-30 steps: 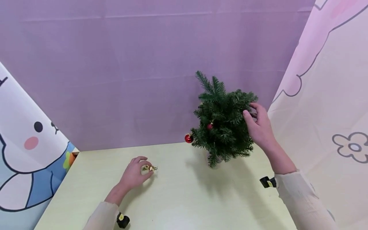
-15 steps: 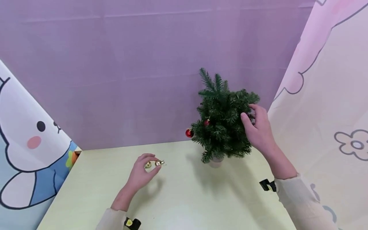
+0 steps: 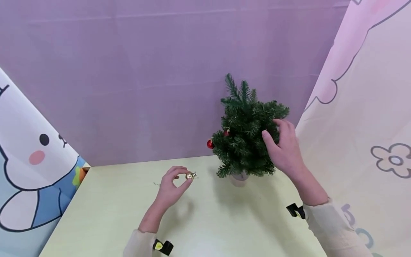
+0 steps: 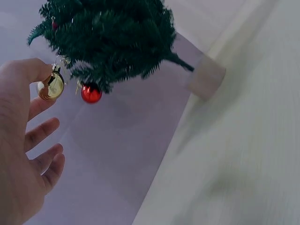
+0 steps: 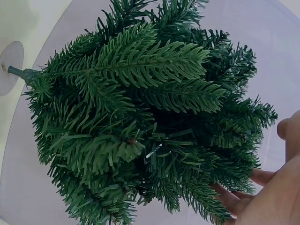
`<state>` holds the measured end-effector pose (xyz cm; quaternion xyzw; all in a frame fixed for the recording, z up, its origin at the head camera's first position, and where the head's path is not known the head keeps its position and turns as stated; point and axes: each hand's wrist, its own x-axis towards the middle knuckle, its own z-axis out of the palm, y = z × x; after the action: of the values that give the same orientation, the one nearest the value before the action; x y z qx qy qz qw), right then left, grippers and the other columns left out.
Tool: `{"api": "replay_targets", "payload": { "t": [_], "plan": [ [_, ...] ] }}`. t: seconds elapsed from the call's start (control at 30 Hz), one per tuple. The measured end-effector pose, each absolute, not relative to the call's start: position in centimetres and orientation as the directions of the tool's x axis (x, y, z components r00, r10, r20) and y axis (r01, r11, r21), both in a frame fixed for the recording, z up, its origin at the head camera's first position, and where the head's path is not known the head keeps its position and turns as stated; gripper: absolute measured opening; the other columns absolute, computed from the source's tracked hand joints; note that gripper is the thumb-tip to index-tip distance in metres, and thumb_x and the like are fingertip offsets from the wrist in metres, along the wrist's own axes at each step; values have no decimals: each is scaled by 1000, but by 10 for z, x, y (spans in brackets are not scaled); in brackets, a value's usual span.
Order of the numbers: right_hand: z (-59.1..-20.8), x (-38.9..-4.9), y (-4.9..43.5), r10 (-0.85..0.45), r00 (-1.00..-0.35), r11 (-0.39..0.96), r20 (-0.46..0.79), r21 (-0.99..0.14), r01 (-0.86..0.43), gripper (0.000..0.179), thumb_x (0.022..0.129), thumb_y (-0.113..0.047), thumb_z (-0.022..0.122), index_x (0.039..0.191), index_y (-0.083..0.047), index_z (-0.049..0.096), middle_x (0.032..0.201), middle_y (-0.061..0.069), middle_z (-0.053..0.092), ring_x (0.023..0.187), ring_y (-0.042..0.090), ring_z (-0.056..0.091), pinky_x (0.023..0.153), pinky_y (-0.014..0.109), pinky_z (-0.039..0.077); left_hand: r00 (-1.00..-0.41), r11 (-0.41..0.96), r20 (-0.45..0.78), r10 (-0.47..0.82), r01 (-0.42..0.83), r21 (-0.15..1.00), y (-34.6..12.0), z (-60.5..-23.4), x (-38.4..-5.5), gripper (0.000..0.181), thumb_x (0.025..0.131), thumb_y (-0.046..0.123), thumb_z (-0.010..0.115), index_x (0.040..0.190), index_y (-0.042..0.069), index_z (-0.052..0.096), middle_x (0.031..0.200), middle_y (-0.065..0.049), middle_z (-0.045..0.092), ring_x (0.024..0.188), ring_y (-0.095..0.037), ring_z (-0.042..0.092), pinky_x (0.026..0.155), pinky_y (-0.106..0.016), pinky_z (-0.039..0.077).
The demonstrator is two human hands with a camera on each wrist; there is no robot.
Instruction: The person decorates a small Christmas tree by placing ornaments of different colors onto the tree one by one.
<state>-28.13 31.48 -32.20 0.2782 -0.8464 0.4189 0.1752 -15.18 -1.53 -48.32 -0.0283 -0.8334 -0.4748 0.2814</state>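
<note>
My left hand (image 3: 169, 189) pinches a gold Christmas bauble (image 3: 189, 176) between thumb and index finger, above the table and left of the tree. In the left wrist view the shiny bauble (image 4: 50, 86) overlaps the tree's edge, the other fingers loosely bent. A small green Christmas tree (image 3: 245, 146) stands in a pale round base (image 3: 239, 179). My right hand (image 3: 285, 146) grips its right-side branches, the fingertips partly hidden among needles in the right wrist view. One red bauble (image 3: 210, 144) hangs at the tree's left edge, and another red bauble (image 3: 226, 132) sits deeper in the branches.
A pale yellow table (image 3: 106, 207) bears the tree. A purple cloth backdrop (image 3: 135, 89) rises behind it, with printed cartoon panels at both sides. A thin gold thread (image 3: 156, 184) shows on the table, left of my left hand.
My left hand has moved right and away from me with the gold bauble, closer to the tree. The tree has turned and straightened under my right hand, which shifted slightly left.
</note>
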Motion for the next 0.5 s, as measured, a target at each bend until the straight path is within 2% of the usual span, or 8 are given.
{"api": "replay_targets", "payload": {
  "t": [0.13, 0.3, 0.5],
  "plan": [
    [-322, -284, 316, -340, -780, 490, 526, -609, -624, 61, 101, -41, 46, 146, -3, 34, 149, 21, 25, 123, 42, 37, 99, 67, 21, -831, 512, 489, -266, 308, 802, 4, -479, -152, 20, 83, 13, 79, 102, 15, 72, 113, -1, 63, 110, -18, 56, 84, -44, 43],
    [-323, -286, 320, -356, -765, 478, 537, -599, -642, 61, 101, -41, 47, 147, -4, 34, 151, 21, 23, 130, 49, 31, 101, 68, 20, -826, 475, 478, -299, 306, 825, 35, -461, -145, 18, 85, 7, 75, 102, 5, 71, 112, -10, 63, 109, -25, 56, 84, -44, 44],
    [-326, -286, 324, -373, -748, 464, 549, -588, -662, 61, 101, -42, 46, 146, -3, 36, 150, 23, 25, 132, 49, 28, 102, 69, 17, -811, 465, 481, -332, 303, 832, 65, -442, -133, 18, 85, 4, 73, 103, 2, 70, 111, -12, 63, 108, -28, 56, 84, -42, 45]
  ]
}}
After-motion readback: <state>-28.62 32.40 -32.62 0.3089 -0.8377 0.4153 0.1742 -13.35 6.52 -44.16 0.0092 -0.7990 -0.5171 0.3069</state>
